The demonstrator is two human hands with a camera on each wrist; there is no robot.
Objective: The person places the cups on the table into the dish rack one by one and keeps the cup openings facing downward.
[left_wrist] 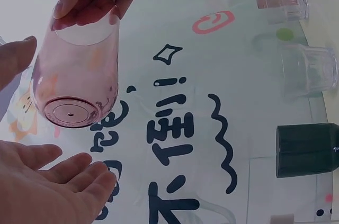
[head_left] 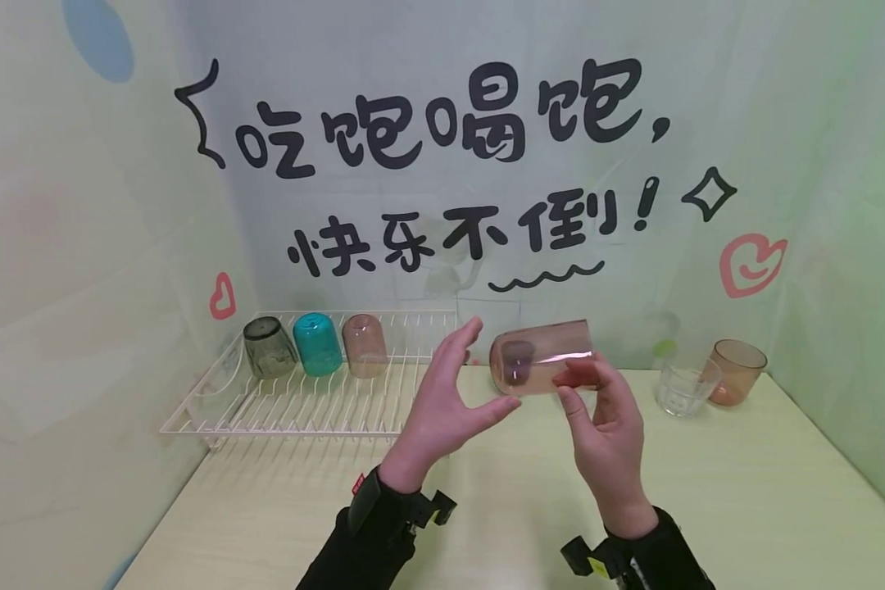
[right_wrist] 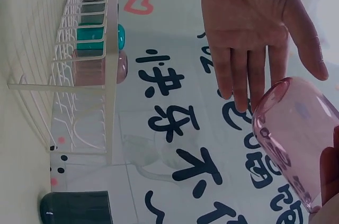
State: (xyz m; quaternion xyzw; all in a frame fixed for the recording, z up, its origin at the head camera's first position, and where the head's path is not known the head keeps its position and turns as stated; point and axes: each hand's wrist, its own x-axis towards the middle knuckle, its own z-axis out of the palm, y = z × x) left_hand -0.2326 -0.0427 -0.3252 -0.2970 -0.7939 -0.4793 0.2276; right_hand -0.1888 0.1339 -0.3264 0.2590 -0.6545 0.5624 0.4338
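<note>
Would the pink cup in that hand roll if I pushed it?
Tipped over, the pink cup would probably roll: its sides are round. It seems stiff, unbent where the right hand grips it. Its shiny surface may be slippery.

Head view high, forward and down; dim wrist views nearer, apparently sideways, pink glass (left_wrist: 79, 83) in both.

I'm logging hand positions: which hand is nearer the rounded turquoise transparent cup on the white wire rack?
Left. In the head view, the left hand is right of the turquoise cup; the right hand is farther right, gripping a pink transparent cup.
</note>
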